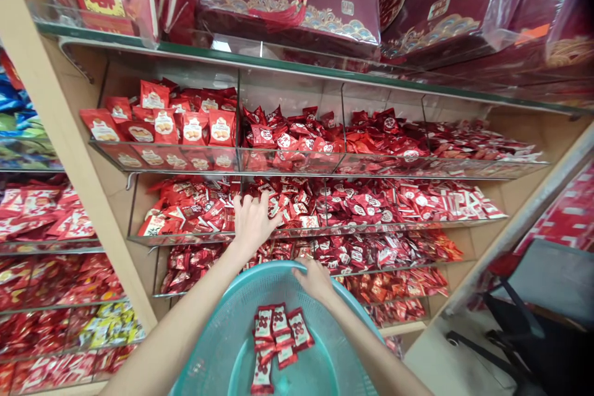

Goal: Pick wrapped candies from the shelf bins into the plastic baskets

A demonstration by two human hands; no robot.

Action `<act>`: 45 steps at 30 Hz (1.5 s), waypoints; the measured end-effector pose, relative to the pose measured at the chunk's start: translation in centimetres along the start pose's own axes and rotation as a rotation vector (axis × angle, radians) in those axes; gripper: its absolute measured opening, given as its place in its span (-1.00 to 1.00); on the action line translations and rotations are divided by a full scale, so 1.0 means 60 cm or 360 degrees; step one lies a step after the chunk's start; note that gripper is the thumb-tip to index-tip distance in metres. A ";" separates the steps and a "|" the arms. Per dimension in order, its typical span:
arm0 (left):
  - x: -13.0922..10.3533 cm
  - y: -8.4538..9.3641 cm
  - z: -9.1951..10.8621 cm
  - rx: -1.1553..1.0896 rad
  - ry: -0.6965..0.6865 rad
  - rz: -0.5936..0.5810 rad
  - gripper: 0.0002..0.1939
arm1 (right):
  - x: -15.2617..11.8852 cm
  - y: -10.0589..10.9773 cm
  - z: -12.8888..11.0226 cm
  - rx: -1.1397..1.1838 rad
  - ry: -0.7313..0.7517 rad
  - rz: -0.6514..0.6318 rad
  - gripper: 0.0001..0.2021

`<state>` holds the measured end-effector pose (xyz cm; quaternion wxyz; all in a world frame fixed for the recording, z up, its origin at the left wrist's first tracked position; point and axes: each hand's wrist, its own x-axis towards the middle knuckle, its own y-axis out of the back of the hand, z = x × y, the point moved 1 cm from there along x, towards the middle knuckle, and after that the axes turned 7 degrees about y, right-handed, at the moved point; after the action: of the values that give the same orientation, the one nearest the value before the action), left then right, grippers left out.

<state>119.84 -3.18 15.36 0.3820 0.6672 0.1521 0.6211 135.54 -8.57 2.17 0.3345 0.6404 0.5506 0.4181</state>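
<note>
My left hand (pixel 253 218) reaches over the front lip of the second shelf tier. Its fingers are apart and slightly bent, with the fingertips close to small red snack packets (pixel 297 201); whether they touch any I cannot tell. Lower down, my right hand (pixel 315 279) is closed around the far rim of a turquoise plastic basket (pixel 223 315). Several red and white packets (pixel 278 334) lie in a loose cluster on the basket's bottom.
Clear dividers split the shelf tiers, which hold many red packets (pixel 160 127). Dark red gift bags (pixel 288 6) in plastic stand on the glass shelf (pixel 223 54) above. A wooden upright (pixel 77 130) borders more packets at left. A black chair (pixel 533 322) stands at right.
</note>
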 end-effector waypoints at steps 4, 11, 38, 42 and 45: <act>0.005 0.000 -0.007 -0.0100 0.0027 -0.0029 -0.43 | 0.000 -0.001 0.000 -0.0006 -0.0008 0.0005 -0.68; 0.008 0.009 -0.005 -0.0100 0.0029 -0.0092 -0.40 | 0.002 -0.004 -0.005 -0.0019 -0.0003 0.0016 -0.66; -0.297 -0.080 0.029 -0.0665 -0.0488 -0.0815 -0.66 | 0.008 0.012 -0.031 0.0073 -0.0001 -0.0033 -0.47; -0.303 -0.114 0.042 -0.0593 -0.0553 -0.0861 -0.73 | 0.009 0.008 -0.028 0.0073 0.0017 0.0012 -0.53; -0.305 -0.127 0.047 -0.0562 -0.0517 -0.0895 -0.72 | 0.009 0.012 -0.021 0.0059 0.0007 0.0030 -0.57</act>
<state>121.26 -11.43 -2.84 0.6661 0.6130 0.1575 0.3946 134.73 -8.20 3.42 0.3175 0.6506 0.5530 0.4124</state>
